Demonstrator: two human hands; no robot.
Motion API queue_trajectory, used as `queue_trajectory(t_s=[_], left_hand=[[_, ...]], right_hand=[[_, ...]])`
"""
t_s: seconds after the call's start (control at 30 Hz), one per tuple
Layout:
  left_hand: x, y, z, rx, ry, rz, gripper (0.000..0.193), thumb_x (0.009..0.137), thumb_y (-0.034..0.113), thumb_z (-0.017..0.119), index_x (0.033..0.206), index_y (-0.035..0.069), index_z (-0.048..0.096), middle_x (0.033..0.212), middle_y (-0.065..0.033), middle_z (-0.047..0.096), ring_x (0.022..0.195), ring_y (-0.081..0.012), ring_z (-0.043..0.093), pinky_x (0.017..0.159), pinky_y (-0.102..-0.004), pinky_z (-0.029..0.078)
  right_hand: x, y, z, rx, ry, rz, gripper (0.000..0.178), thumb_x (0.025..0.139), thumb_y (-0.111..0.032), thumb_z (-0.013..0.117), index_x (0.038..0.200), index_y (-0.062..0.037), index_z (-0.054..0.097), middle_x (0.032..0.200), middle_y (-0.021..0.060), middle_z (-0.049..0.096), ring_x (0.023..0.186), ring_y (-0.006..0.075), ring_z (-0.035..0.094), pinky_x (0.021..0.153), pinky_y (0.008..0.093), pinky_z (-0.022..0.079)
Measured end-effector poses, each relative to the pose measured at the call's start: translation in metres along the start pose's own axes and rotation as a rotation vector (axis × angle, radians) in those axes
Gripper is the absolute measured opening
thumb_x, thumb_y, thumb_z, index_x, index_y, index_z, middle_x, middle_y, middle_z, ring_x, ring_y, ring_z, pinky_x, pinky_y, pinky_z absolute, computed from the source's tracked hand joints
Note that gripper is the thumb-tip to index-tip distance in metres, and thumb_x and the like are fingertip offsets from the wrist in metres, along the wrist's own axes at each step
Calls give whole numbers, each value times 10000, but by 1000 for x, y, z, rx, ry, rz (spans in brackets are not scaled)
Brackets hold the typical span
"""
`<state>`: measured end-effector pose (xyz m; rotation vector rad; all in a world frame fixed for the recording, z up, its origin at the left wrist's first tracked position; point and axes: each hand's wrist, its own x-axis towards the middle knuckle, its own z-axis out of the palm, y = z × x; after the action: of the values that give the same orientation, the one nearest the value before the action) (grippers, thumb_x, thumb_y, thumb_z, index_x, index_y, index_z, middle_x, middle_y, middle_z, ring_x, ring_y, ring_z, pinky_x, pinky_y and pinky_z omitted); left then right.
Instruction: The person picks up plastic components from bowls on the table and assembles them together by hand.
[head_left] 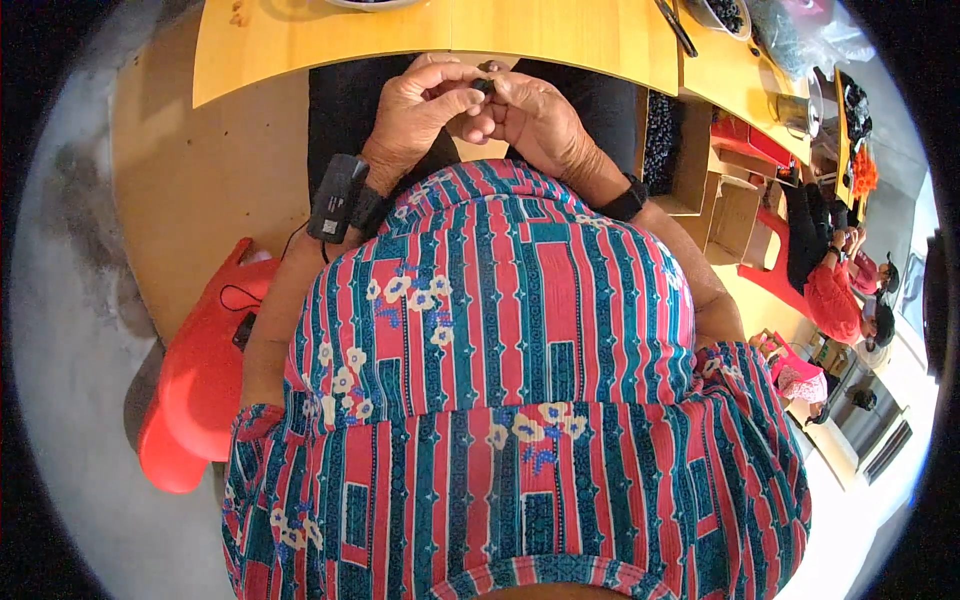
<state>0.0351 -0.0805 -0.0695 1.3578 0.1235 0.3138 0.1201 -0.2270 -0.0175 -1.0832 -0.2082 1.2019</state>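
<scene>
My left hand (418, 108) and my right hand (542, 118) meet just off the near edge of the yellow table (440, 32), above my lap. Between their fingertips is a small dark round piece (484, 87), too small for me to tell its kind. The left thumb and forefinger pinch it from one side. On the other side the right thumb and fingers close against it. Part of the piece is hidden by the fingers.
On the table's far edge sits a bowl (370, 3); a dark rod-like tool (678, 28) lies to its right. Beyond are a container of dark pieces (722, 14) and a plastic bag (810, 40). At right stand open cardboard boxes (733, 212); people (838, 300) work farther off.
</scene>
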Motion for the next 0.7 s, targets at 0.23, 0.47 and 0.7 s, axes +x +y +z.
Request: queue_trajectory(t_s=[0.23,0.47,0.7], left_hand=[[1,4,2,10,-16,33,183,785,42,660,965,21,637,931,-23,566,882,-110,565,786,-231,464],[0,-3,2,-42,12,49,190,780,42,670,966,30,635,923,-14,565,831,-94,561,744,-227,475],[1,-3,5,-29,57,24,194,773,32,674,963,30,638,912,-14,582,828,-88,560,734,-215,471]], right_hand=[[4,8,-12,18,-92,-58,306,926,-279,463,930,17,541,757,45,504,665,126,483,706,315,473],[2,11,-7,-27,-44,-58,277,928,-267,461,929,0,534,759,39,492,666,118,473,701,306,471],[4,15,-11,40,-46,-70,273,924,-281,469,904,-19,542,754,35,496,636,117,464,696,305,470]])
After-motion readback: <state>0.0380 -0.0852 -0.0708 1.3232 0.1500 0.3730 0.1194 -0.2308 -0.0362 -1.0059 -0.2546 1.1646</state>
